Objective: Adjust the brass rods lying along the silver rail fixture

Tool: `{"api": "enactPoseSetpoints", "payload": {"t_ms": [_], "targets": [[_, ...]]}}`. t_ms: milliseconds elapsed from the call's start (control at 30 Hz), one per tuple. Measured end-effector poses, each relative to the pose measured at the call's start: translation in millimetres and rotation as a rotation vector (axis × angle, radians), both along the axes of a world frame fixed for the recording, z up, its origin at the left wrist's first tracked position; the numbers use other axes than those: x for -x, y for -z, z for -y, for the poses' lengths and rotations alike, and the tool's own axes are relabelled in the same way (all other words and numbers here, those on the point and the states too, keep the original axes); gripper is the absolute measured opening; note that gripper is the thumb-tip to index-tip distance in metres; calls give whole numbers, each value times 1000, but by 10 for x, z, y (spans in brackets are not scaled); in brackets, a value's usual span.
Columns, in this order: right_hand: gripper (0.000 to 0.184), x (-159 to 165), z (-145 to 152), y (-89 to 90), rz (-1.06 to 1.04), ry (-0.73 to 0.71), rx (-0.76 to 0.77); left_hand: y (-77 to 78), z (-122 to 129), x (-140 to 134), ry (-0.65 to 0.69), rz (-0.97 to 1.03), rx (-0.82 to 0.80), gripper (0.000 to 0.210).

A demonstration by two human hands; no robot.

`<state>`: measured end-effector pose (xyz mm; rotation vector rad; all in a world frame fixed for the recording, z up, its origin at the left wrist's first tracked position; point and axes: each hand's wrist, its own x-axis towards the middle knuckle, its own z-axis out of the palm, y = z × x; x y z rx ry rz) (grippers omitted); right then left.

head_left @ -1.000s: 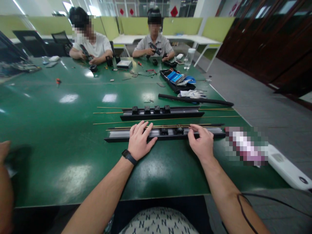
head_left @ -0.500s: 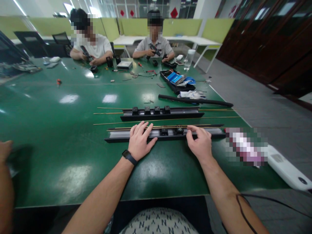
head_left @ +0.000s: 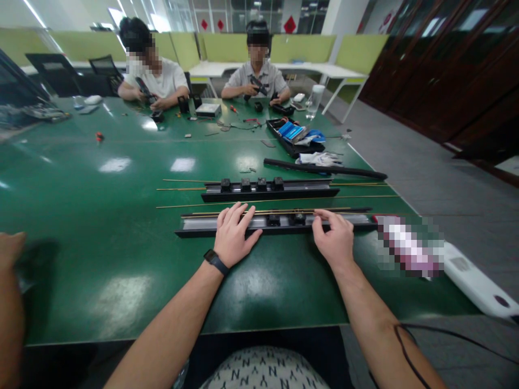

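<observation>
My left hand (head_left: 234, 236) lies with fingers spread across a long black channel rail (head_left: 194, 233), a dark watch on its wrist. Under its fingertips run thin brass rods (head_left: 279, 211) along the rail's far edge. At the rail's right part rests my right hand (head_left: 334, 237), fingers bent, fingertips at the rods and thumb apart from them. Between my hands, a black block (head_left: 274, 219) and a second black block (head_left: 299, 218) sit in the rail's pale channel. Just beyond lies another rail (head_left: 267, 195) carrying several black blocks (head_left: 245, 185).
A loose brass rod (head_left: 178, 206) lies between the rails. Farther off are a black tube (head_left: 324, 168), gloves (head_left: 319, 158) and a black tray (head_left: 279, 136). A white device (head_left: 472, 278) is at right. Two people sit opposite; another person's hand (head_left: 11, 250) shows at left.
Both hands keep their places on the rail, apart from a very slight shift of the whole view. The other person's hand at left reaches slightly farther into view.
</observation>
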<state>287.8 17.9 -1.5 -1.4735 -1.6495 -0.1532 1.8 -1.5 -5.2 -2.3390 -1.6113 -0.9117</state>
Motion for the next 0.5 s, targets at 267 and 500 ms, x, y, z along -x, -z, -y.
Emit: {"api": "enactPoseSetpoints", "payload": {"t_ms": [267,500], "targets": [[19,8,21,1,26,-47,-16,6,1,4,1,9,2,58],[19,21,25,6,31,-78,1,3,2,-3,-2,8,9,58]]}}
